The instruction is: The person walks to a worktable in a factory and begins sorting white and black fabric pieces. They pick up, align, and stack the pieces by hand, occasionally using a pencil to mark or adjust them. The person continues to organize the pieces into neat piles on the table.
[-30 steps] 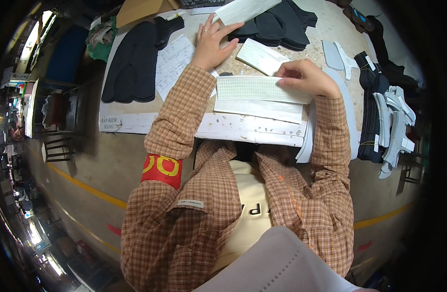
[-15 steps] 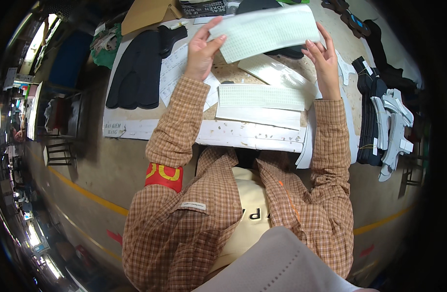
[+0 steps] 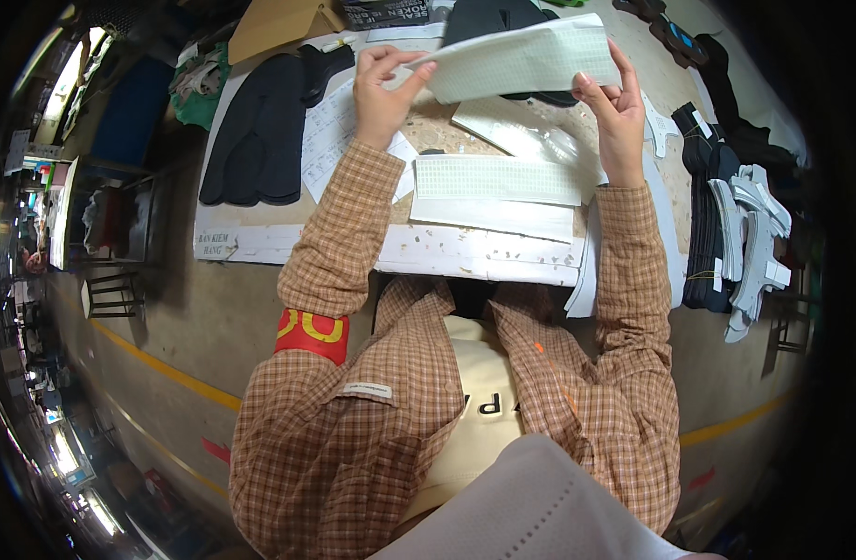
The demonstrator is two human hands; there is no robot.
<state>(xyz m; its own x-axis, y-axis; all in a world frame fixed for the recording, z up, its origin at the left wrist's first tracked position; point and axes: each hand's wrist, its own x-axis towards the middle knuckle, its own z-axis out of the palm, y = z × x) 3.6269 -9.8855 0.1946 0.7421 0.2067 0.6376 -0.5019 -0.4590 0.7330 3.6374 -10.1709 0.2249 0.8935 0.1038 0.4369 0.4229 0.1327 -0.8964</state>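
My left hand (image 3: 383, 101) is closed in a pinch at the left end of a pale green sheet (image 3: 516, 67) covered with rows of tiny print. At its right end, my right hand (image 3: 622, 126) grips the same sheet between thumb and fingers. The sheet is held up above the table (image 3: 297, 248), tilted, and partly covers some black flat pieces (image 3: 502, 21) behind it. Below it on the table lie another pale green printed sheet (image 3: 498, 179), a plain white sheet (image 3: 493, 219) and a pale pack (image 3: 498, 126) with shiny clear plastic beside it.
Black sole-shaped pieces (image 3: 260, 135) lie at the left, next to printed white papers (image 3: 327, 154). A cardboard box (image 3: 277, 30) stands at the far left. Black bundles (image 3: 703, 201) and light grey cut pieces (image 3: 756, 229) hang along the right edge.
The held sheet has tilted, so its printed face looks narrower and its lower edge sits higher. My left hand has shifted slightly left, the right hand slightly down.
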